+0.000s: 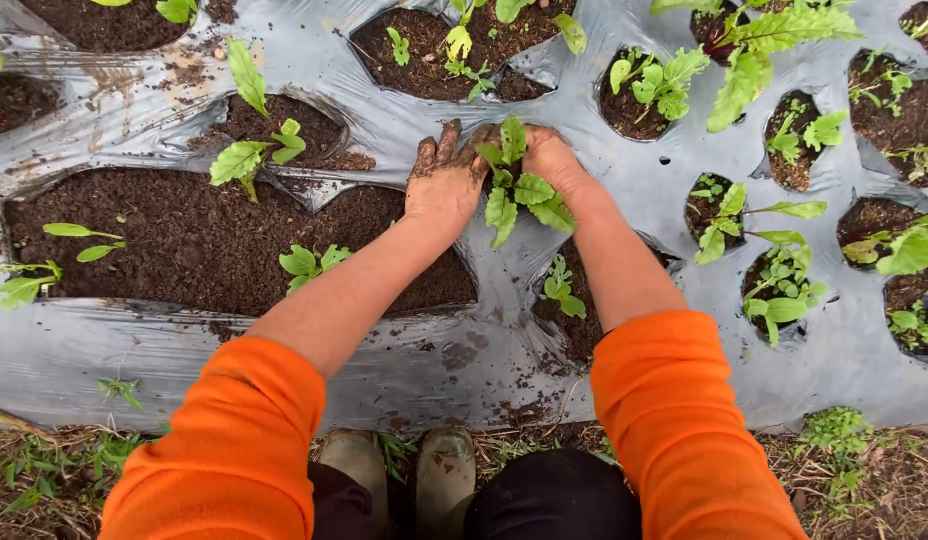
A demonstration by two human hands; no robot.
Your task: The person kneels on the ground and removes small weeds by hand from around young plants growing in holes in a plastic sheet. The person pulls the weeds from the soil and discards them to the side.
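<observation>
Green and crinkled, the seedling stands upright between my two hands, at about twelve o'clock from my knees, in a hole cut through the grey plastic mulch sheet. I cup it from both sides so the stem is kept straight while the dark soil is pressed in around its base. My left hand lies palm down at nine o'clock of the plant, fingers together and pointing away from me, caked with soil. My right hand curls around at three o'clock, mostly hidden behind the leaves, so I cannot tell how far its fingers close. Neither hand grips the plant; both press flat beside it. My forearms converge from the orange sleeves like a narrow V, elbows bent as I lean forward.

A smaller seedling sits at six o'clock of the plant, just beside my right forearm. Another young plant grows at nine o'clock, well apart. My muddy boots rest on the ground at the sheet's near edge.
</observation>
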